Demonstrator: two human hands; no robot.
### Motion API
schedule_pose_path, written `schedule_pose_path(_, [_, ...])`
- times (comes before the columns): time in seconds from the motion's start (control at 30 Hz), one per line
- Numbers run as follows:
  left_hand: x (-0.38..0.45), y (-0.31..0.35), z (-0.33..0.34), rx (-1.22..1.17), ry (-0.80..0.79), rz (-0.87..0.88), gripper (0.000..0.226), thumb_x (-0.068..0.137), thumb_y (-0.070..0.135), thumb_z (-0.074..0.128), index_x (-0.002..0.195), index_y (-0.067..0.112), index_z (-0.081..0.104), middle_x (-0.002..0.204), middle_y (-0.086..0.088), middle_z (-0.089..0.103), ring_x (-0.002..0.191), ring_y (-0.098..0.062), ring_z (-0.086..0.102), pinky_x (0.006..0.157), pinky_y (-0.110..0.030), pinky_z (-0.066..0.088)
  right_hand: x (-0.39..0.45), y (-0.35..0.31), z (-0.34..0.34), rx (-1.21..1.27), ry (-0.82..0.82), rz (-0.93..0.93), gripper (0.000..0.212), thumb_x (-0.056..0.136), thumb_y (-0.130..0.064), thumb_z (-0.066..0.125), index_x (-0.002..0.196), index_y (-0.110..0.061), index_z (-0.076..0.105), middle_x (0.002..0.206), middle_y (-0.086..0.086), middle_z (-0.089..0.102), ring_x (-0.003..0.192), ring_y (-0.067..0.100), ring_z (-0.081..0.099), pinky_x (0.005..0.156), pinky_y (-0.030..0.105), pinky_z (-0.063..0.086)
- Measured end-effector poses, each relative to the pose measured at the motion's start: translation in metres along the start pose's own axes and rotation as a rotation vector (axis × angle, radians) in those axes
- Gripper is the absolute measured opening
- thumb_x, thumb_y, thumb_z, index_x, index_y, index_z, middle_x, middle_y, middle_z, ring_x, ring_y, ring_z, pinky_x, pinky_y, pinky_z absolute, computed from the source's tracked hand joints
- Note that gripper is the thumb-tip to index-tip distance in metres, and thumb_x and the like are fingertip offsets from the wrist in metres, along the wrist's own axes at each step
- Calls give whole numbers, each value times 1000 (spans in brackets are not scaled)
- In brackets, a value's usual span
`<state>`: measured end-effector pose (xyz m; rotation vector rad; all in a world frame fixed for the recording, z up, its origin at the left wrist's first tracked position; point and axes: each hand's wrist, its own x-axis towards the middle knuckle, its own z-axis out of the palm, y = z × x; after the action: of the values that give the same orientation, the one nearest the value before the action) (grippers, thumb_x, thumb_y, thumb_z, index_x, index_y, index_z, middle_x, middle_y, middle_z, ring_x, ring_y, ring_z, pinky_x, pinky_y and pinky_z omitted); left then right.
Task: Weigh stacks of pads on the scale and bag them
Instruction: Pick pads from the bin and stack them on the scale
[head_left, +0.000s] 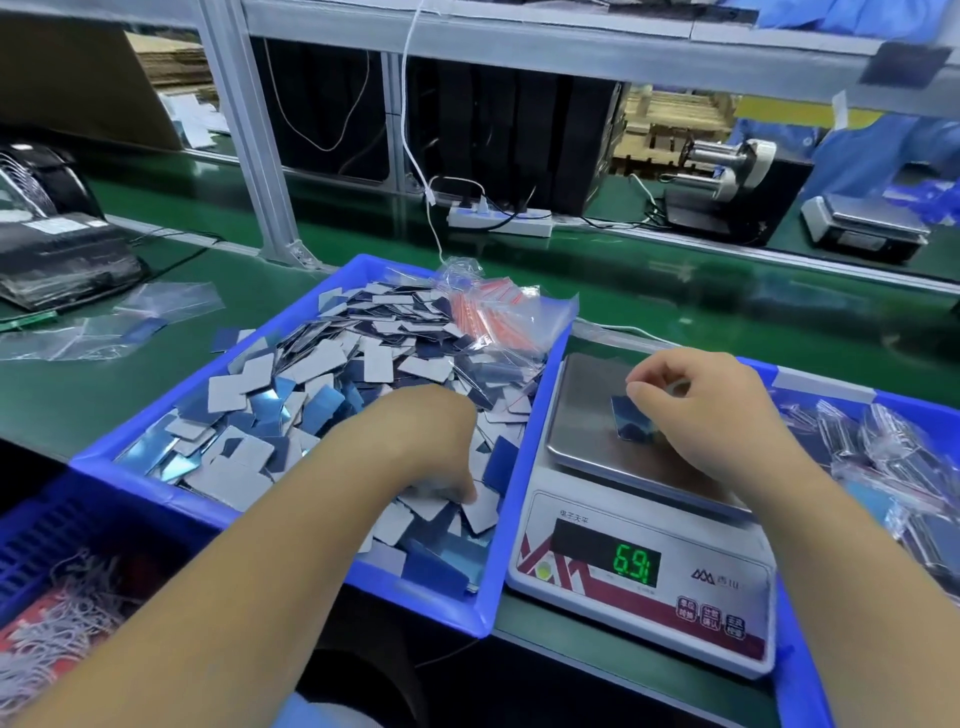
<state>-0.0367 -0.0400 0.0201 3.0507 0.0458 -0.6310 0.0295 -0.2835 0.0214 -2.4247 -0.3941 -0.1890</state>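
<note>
Head view: right hand at a small stack of pads on the scale, left hand digging in the pad bin.

Right hand (701, 410) pinches the stack of pads (631, 418) sitting on the steel pan of the scale (639, 551); the display seems to read 6.9, with the last digit unclear. Left of the scale, the left hand (415, 441) has its fingers curled down into loose pads (291, 395), though what they grip I cannot tell. Any finger pressure on the stack would likely falsify the reading, and a nudge could slide pads off the pan. The blue bin (524, 447) left of the scale holds loose pads and empty zip bags (483, 312); the bin right of the scale (789, 675) holds bagged pads (883, 447).
</note>
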Motion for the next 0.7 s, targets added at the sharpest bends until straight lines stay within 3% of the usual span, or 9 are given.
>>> schedule_pose_path(0.13, [-2, 3, -3, -55, -19, 36, 50, 78, 38, 82, 117, 13, 65, 104, -4, 69, 88, -21, 66, 71, -32, 54, -2, 0, -1, 17, -16, -5, 20, 88, -24, 65, 70, -33, 67, 68, -23, 64, 70, -7, 56, 59, 19, 38])
schedule_pose_path(0.3, [-2, 8, -1, -256, -9, 89, 68, 72, 44, 87, 130, 24, 57, 87, 14, 56, 72, -4, 55, 55, -23, 39, -2, -1, 0, 9, -39, -11, 18, 88, -26, 66, 72, -33, 68, 70, -22, 65, 70, -5, 57, 58, 19, 39])
schedule_pose_path(0.47, [0, 10, 4, -262, 41, 88, 74, 73, 44, 84, 138, 25, 53, 85, 14, 55, 76, -6, 59, 60, -25, 45, -3, 0, 1, 17, -51, -11, 18, 88, -26, 66, 72, -34, 68, 71, -29, 63, 73, -6, 57, 58, 20, 40])
schedule_pose_path(0.6, [4, 7, 5, -364, 14, 88, 49, 73, 33, 84, 116, 25, 62, 75, 5, 69, 55, -9, 62, 53, -24, 50, -3, 1, 0, 22, -54, -18, 18, 89, -26, 65, 72, -34, 68, 73, -32, 62, 76, -9, 56, 58, 21, 40])
schedule_pose_path(0.7, [7, 7, 12, -482, 21, 71, 31, 75, 21, 79, 102, 26, 65, 60, 7, 66, 43, -10, 58, 45, -20, 45, -3, 1, 0, 12, -53, -32, 18, 89, -27, 65, 73, -33, 68, 74, -33, 62, 78, -10, 55, 57, 20, 39])
